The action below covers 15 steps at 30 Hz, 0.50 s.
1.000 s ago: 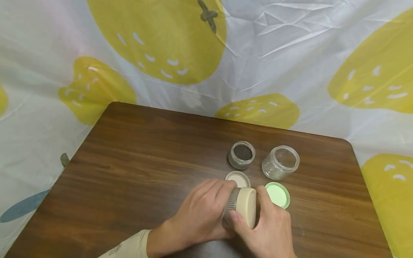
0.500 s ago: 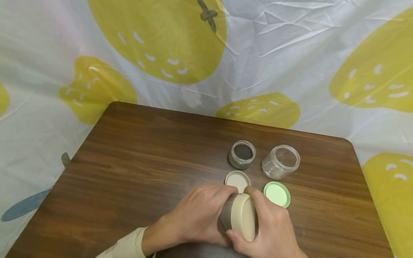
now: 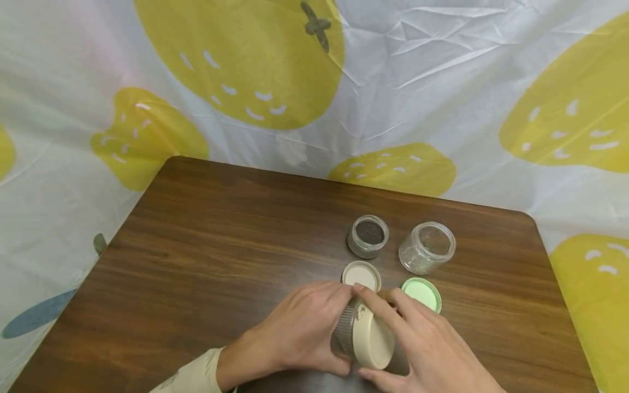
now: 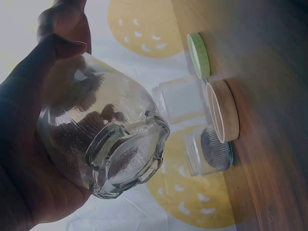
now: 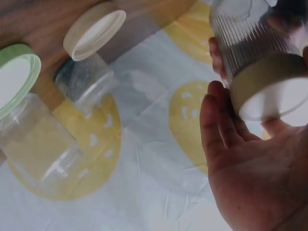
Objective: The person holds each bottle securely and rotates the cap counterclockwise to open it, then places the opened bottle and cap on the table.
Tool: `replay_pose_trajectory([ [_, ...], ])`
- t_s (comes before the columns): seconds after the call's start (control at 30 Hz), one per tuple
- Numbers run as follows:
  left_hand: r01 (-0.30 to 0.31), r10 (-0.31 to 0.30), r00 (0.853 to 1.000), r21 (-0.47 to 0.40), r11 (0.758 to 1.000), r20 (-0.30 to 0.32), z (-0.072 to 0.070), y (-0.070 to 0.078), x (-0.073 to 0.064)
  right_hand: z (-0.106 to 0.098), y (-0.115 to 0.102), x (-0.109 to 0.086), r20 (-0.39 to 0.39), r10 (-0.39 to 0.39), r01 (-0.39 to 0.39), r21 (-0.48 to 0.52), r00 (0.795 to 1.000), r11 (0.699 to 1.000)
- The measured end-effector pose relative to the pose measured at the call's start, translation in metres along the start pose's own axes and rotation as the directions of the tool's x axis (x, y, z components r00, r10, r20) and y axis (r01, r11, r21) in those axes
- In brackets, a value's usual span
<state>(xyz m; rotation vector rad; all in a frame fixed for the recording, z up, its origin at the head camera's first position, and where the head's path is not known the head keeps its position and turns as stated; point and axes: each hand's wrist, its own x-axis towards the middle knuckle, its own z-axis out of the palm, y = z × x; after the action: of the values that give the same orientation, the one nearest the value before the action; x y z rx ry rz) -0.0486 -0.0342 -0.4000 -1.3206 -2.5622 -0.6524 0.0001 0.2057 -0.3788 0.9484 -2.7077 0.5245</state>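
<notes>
My left hand (image 3: 300,327) grips a ribbed glass jar (image 3: 346,327), tilted on its side with the lid facing right. In the left wrist view the jar's thick clear base (image 4: 130,159) points toward the camera. A beige lid (image 3: 374,341) sits on the jar's mouth. My right hand (image 3: 422,338) is spread around this lid. Its index finger lies nearly straight along the upper rim and its thumb is near the lower edge, with a gap between lid and palm. In the right wrist view, extended fingers (image 5: 214,125) stand right at the lid's side.
Behind the hands are a small jar of dark granules (image 3: 368,234) and a larger clear jar (image 3: 427,248). A loose beige lid (image 3: 361,275) and a green lid (image 3: 422,293) lie before them on the wooden table (image 3: 221,229). A lemon-print cloth (image 3: 373,98) hangs behind.
The right hand has loosened from its closer grip on the lid, its fingers spreading and shifting up over the rim. The left hand keeps the jar at nearly the same spot.
</notes>
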Motion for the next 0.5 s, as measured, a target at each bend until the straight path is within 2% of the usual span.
replay_pose_trajectory([
  [0.1,0.007,-0.007,1.0,-0.006,1.0,0.01,0.0006,-0.0002,-0.0002,-0.002,-0.0008,-0.0002,0.017,-0.007,0.007,0.007,1.0,1.0],
  [0.27,0.014,-0.014,1.0,0.032,0.999,0.003,0.0021,-0.0004,-0.0004,-0.0011,-0.0018,-0.0025,0.036,0.005,-0.005,0.013,0.999,1.0],
  [0.4,0.017,-0.015,0.999,0.067,0.998,-0.034,0.0048,-0.0009,-0.0004,0.0017,-0.0029,-0.0018,0.02,0.082,-0.083,0.016,0.996,0.996],
  [0.5,0.017,-0.011,0.998,0.088,0.996,-0.063,0.0065,-0.0015,-0.0002,0.0043,-0.0047,0.0004,-0.073,0.206,-0.204,0.028,0.976,0.979],
])
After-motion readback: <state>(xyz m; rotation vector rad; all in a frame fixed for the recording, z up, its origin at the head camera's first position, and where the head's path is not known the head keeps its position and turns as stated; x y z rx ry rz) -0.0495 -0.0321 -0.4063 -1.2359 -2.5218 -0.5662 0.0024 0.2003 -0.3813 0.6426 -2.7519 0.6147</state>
